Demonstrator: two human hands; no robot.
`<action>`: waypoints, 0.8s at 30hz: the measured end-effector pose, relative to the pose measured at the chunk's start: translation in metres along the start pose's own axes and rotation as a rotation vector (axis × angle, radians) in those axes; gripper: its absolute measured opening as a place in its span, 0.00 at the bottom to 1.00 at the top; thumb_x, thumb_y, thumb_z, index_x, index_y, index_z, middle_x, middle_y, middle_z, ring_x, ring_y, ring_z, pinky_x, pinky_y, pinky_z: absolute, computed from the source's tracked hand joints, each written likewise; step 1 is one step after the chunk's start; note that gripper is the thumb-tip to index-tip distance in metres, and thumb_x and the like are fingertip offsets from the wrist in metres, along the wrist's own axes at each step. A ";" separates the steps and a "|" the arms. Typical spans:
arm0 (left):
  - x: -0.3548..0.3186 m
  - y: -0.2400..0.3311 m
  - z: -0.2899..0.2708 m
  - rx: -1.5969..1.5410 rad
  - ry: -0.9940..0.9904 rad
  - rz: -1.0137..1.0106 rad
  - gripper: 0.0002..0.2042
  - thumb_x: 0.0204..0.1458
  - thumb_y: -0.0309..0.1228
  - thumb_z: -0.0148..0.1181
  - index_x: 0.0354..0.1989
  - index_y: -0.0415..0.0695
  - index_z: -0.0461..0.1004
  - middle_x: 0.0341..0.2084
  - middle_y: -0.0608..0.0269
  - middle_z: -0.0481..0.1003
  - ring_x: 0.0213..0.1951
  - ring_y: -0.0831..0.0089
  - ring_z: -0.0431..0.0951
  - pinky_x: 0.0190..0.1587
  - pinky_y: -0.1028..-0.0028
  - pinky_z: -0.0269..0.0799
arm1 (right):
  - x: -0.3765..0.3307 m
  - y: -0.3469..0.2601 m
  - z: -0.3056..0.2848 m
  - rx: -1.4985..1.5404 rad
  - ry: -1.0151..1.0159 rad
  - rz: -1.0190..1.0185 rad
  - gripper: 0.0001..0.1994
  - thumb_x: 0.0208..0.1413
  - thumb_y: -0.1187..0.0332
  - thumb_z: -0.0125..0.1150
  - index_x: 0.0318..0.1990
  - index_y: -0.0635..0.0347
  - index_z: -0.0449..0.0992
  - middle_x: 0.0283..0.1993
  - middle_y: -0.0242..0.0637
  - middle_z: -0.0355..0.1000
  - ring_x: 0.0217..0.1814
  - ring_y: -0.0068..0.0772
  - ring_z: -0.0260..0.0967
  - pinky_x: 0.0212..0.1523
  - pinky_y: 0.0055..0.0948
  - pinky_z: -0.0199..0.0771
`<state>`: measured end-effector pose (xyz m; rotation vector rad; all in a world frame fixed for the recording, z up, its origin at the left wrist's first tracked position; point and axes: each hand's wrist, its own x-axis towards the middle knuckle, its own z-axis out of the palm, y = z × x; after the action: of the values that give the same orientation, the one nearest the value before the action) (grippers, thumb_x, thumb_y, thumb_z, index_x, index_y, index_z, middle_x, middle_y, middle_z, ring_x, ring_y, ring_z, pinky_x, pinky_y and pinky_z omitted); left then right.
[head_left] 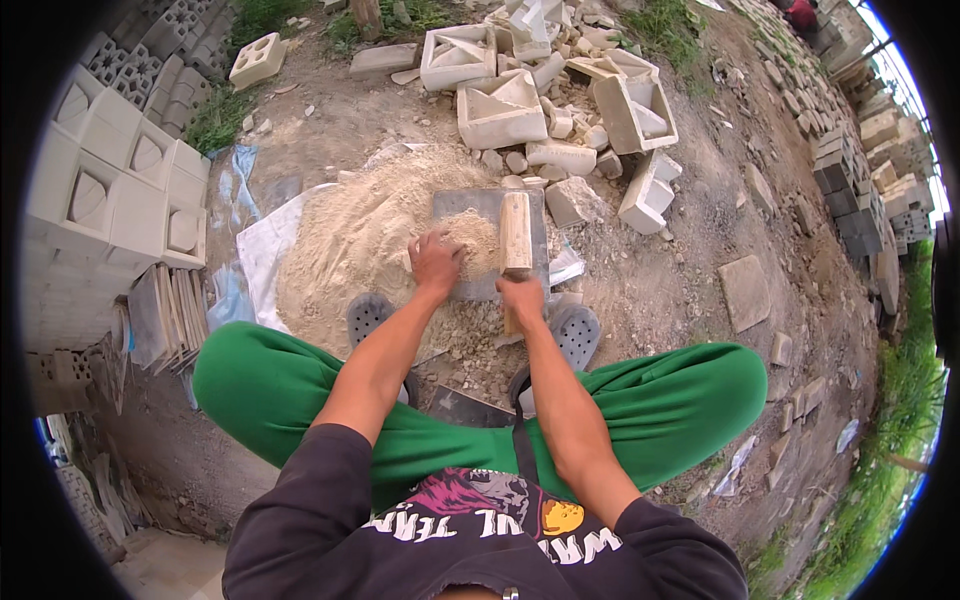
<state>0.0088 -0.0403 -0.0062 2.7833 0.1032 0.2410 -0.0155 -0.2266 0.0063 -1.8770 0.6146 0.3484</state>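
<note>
A: Item, centre of frame?
B: Grey slab [488, 212] carrying sand [472, 240]; left hand [436, 263] spread flat on it.
A: Right hand [521, 295]?
B: Clenched around wooden block [516, 235], upright on slab.

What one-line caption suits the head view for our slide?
Crouching in green trousers, a person presses the left hand into pale sand on a flat grey slab while the right hand grips a wooden block.
</note>
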 end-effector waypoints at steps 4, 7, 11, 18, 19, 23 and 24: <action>-0.007 -0.021 -0.006 0.058 0.032 -0.110 0.14 0.54 0.41 0.63 0.48 0.56 0.81 0.55 0.67 0.72 0.61 0.66 0.65 0.66 0.58 0.51 | 0.000 -0.014 -0.002 -0.164 0.004 -0.146 0.18 0.40 0.64 0.70 0.33 0.73 0.81 0.25 0.44 0.79 0.21 0.35 0.77 0.26 0.33 0.78; -0.018 -0.033 -0.008 0.087 0.042 -0.128 0.20 0.55 0.43 0.60 0.55 0.54 0.76 0.57 0.64 0.70 0.63 0.64 0.64 0.66 0.58 0.51 | -0.002 -0.029 0.001 -0.037 -0.015 -0.297 0.16 0.42 0.62 0.69 0.31 0.70 0.80 0.23 0.44 0.78 0.21 0.34 0.77 0.26 0.34 0.77; -0.039 -0.060 -0.006 0.065 0.022 -0.183 0.21 0.55 0.43 0.60 0.56 0.52 0.76 0.59 0.62 0.69 0.63 0.62 0.63 0.66 0.56 0.52 | -0.030 -0.070 0.009 -0.184 -0.129 -0.329 0.19 0.43 0.59 0.70 0.36 0.68 0.81 0.33 0.53 0.80 0.38 0.54 0.80 0.38 0.42 0.77; -0.035 -0.056 -0.011 -0.001 -0.034 -0.185 0.22 0.53 0.42 0.62 0.57 0.52 0.75 0.58 0.62 0.71 0.62 0.62 0.64 0.65 0.57 0.54 | -0.023 -0.014 0.022 -0.483 -0.216 -0.058 0.20 0.40 0.58 0.66 0.38 0.63 0.83 0.40 0.57 0.79 0.47 0.59 0.78 0.47 0.45 0.77; -0.035 -0.057 -0.012 -0.004 -0.028 -0.187 0.22 0.53 0.41 0.62 0.57 0.51 0.75 0.56 0.63 0.72 0.62 0.62 0.65 0.65 0.58 0.55 | -0.026 -0.016 0.022 -0.472 -0.219 -0.056 0.20 0.41 0.58 0.66 0.39 0.62 0.83 0.40 0.57 0.79 0.47 0.58 0.78 0.47 0.45 0.77; -0.027 -0.047 -0.016 -0.014 -0.076 -0.208 0.22 0.52 0.40 0.63 0.56 0.51 0.76 0.54 0.63 0.72 0.61 0.63 0.65 0.64 0.58 0.56 | -0.016 -0.018 0.018 -0.479 -0.104 -0.137 0.18 0.42 0.60 0.68 0.34 0.67 0.82 0.26 0.46 0.79 0.29 0.42 0.81 0.33 0.40 0.78; -0.028 -0.048 -0.016 -0.023 -0.072 -0.216 0.22 0.52 0.40 0.63 0.56 0.51 0.76 0.54 0.63 0.72 0.61 0.63 0.66 0.64 0.58 0.56 | -0.018 -0.024 0.018 -0.480 -0.105 -0.141 0.18 0.42 0.60 0.68 0.34 0.67 0.82 0.26 0.46 0.79 0.29 0.42 0.81 0.33 0.40 0.78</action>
<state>-0.0233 0.0068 -0.0119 2.7259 0.3772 0.0877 -0.0160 -0.1986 0.0271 -2.3273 0.3410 0.5337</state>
